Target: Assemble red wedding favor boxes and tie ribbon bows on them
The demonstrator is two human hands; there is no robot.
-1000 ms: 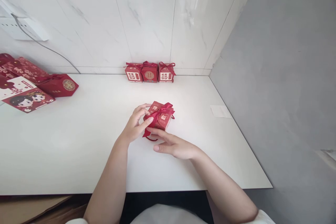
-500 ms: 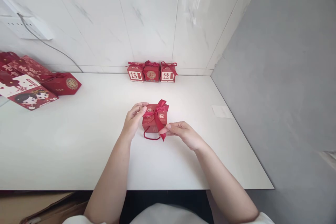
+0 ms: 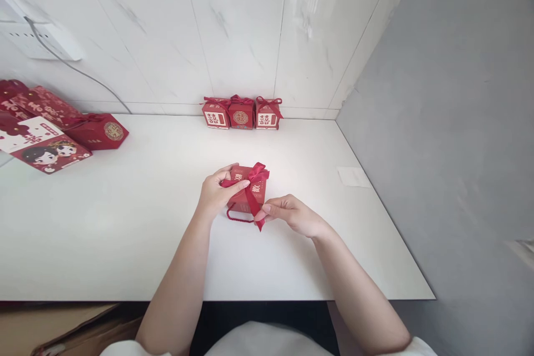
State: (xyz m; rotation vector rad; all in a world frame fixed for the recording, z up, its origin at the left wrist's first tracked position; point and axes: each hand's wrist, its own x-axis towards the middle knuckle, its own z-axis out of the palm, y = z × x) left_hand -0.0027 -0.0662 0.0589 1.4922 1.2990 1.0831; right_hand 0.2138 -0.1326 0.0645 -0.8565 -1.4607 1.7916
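A small red gift box [image 3: 258, 196] with a red ribbon bow [image 3: 255, 178] stands on the white table [image 3: 125, 222] in front of me. My left hand [image 3: 217, 194] is closed on the box's left side, its thumb pressing a ribbon loop on top. My right hand [image 3: 292, 214] pinches the ribbon tail [image 3: 254, 208] that hangs down the front of the box. A thin red cord loop [image 3: 237, 218] lies under the box.
Three matching red boxes [image 3: 241, 113] stand in a row against the marble back wall. Flat red boxes and printed cards [image 3: 50, 130] lie at the far left. A white slip of paper [image 3: 352, 176] sits near the grey right wall. A socket with cable [image 3: 44, 41] hangs upper left.
The box was turned upright from lying tilted. My right hand rose from flat on the table to pinch the ribbon tail. My left thumb moved onto the bow.
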